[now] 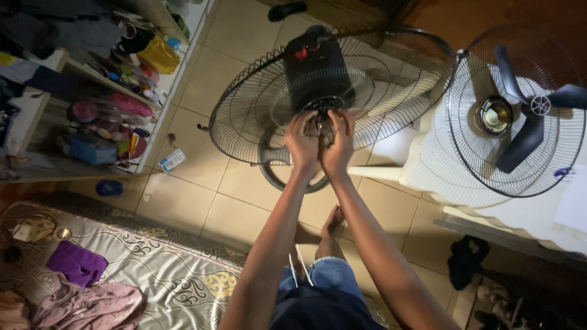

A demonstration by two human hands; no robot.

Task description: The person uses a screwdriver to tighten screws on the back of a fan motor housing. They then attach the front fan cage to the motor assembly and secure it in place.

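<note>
Left grip: the left hand (301,145) has its fingers pinched on the small hub (320,122) at the middle of the fan's wire guard (244,116).
Right grip: the right hand (340,145) is closed on the same hub from the other side, thumb up, touching the left hand.
Hub: just below the black motor housing (315,70), centred in the guard; what sits under the fingers is hidden.
Fan: tilted, standing on the tiled floor (202,195) on its round base (275,165).
Doing it well: judging by the hold, both hands should turn evenly, keeping the guard from rocking and the fingers clear of the wires.
Around: a second fan with dark blades (526,116) on a white chair (422,159) at right; a cluttered shelf (92,79) at left; a patterned mattress (165,269) below.
</note>
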